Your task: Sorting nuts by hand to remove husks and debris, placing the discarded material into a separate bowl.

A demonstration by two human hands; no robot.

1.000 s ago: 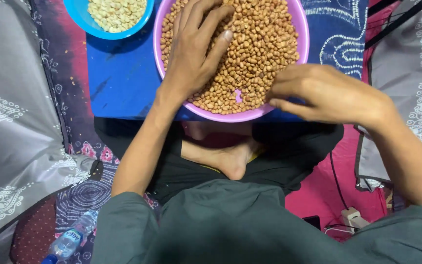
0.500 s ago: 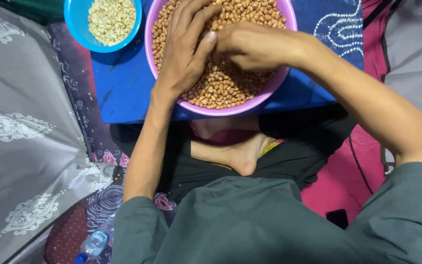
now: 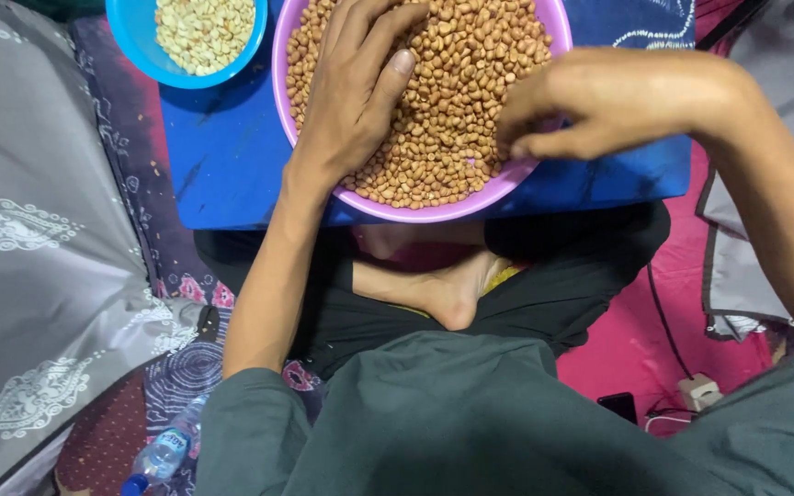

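Note:
A purple bowl (image 3: 434, 213) heaped with brown-skinned peanuts (image 3: 457, 101) stands on a blue board (image 3: 232, 156) over my crossed legs. My left hand (image 3: 351, 87) lies flat on the peanuts at the bowl's left side, fingers spread. My right hand (image 3: 613, 101) hovers over the bowl's right rim with fingertips pinched together; whether a peanut sits between them I cannot tell. A smaller blue bowl (image 3: 140, 50) of pale peeled peanuts (image 3: 204, 32) stands at the board's far left.
Grey patterned cloth (image 3: 39, 230) lies to the left and at the far right. A plastic water bottle (image 3: 163, 455) lies at the lower left. A dark phone (image 3: 619, 404) and a white plug with cable (image 3: 698, 390) rest on pink fabric at the lower right.
My right hand went from the bowl's right rim into the peanuts beside my left thumb, then drew back right to the rim with fingers pinched. My left hand stayed put.

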